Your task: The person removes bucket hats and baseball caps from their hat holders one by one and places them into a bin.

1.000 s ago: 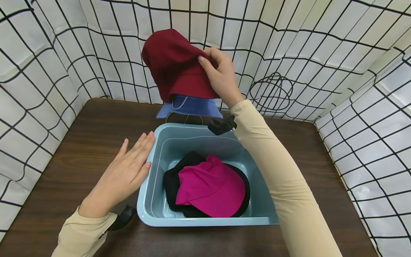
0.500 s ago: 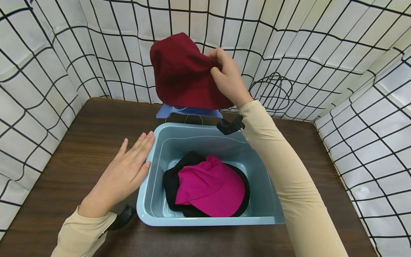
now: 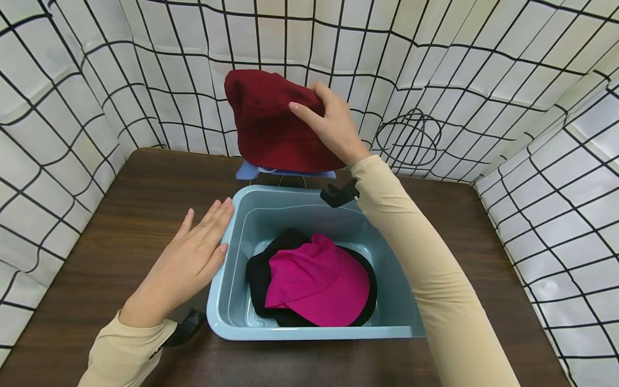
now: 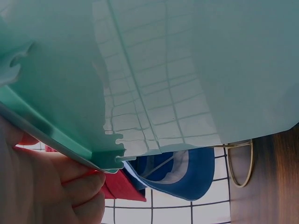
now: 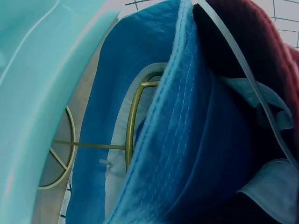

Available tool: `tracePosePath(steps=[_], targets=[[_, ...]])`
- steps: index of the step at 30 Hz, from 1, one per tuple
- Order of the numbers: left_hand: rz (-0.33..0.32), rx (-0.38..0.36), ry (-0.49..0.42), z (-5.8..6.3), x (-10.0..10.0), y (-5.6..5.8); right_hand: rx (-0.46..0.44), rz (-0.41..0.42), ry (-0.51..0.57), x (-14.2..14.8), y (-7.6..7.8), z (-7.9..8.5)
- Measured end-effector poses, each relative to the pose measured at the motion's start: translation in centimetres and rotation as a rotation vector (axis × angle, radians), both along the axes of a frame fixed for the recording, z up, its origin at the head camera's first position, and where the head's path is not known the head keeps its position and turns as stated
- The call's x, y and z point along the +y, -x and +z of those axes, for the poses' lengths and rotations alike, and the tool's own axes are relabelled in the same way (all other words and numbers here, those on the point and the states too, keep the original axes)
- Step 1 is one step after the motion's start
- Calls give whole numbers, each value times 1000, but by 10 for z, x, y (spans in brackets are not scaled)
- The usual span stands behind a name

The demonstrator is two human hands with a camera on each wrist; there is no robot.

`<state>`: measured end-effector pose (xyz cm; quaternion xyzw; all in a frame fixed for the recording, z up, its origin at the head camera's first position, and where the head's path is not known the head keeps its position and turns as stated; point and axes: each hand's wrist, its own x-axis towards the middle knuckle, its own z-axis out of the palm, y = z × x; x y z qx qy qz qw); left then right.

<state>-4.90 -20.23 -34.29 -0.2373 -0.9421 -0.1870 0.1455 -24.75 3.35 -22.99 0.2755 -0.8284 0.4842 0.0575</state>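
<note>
A dark red bucket hat (image 3: 278,126) covers most of a blue bucket hat (image 3: 316,174) behind the bin. My right hand (image 3: 333,118) holds the red hat's right side, thumb across the front and fingertips hidden behind. In the right wrist view, the blue hat (image 5: 187,140) shows its stitched brim close up, with a gold wire stand (image 5: 132,121) beneath it. My left hand (image 3: 186,258) rests against the left rim of the light blue plastic bin (image 3: 258,334), fingers straight. Inside that bin, a magenta cap (image 3: 316,282) lies on a black hat (image 3: 258,274).
A brown wooden tabletop (image 3: 121,226) surrounds the bin. Black wire grid panels (image 3: 232,32) with white sheeting behind them enclose the back and both sides. A coil of black wire (image 3: 408,137) stands against the rear panel at the right.
The red hat has come down over the blue hat, first shifting right, and covers more of it. My right thumb now lies farther across its front. My left hand has stayed put.
</note>
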Motion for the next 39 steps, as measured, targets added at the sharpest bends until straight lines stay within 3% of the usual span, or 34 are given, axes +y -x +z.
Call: tracePosePath(steps=[8, 14, 29, 39], targets=[[-3, -4, 0, 0, -1, 0, 87, -24, -26, -4, 1, -2], [0, 0, 3, 0, -1, 0, 170, -51, -31, 0, 2, 7], [3, -3, 2, 0, -1, 0, 1, 59, 34, -3, -12, 17], [-1, 1, -4, -1, 0, 0, 50, 86, 18, -5, -11, 9]])
